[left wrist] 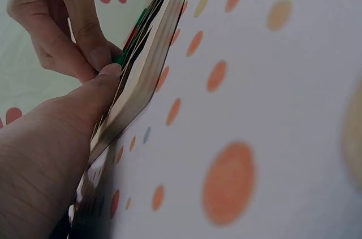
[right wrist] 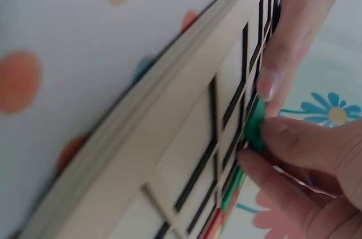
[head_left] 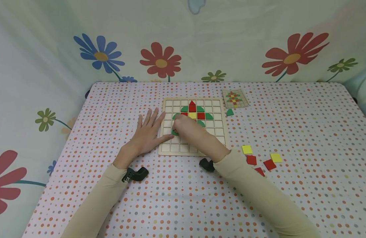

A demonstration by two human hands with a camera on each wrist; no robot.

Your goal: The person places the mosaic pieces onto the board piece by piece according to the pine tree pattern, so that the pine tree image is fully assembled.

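A wooden grid board (head_left: 166,147) lies on the dotted table, with red, green and yellow tiles set in its cells as a tree-like pattern. My right hand (head_left: 190,130) reaches over the board and covers part of that pattern. Between its thumb and finger it pinches a green tile with a curved edge (right wrist: 255,126), at the lower left of the pattern. The left hand (head_left: 145,135) rests at the board's left side, its fingers spread and straight. Its thumb (left wrist: 107,78) lies on the board's edge, close to the pinched green tile.
Right of the board lie yellow tiles (head_left: 247,149) and red tiles (head_left: 251,160), one red tile partly hidden by the right sleeve. A pattern card (head_left: 235,98) showing a tree sits at the board's upper right, with a loose green tile (head_left: 229,112) below it.
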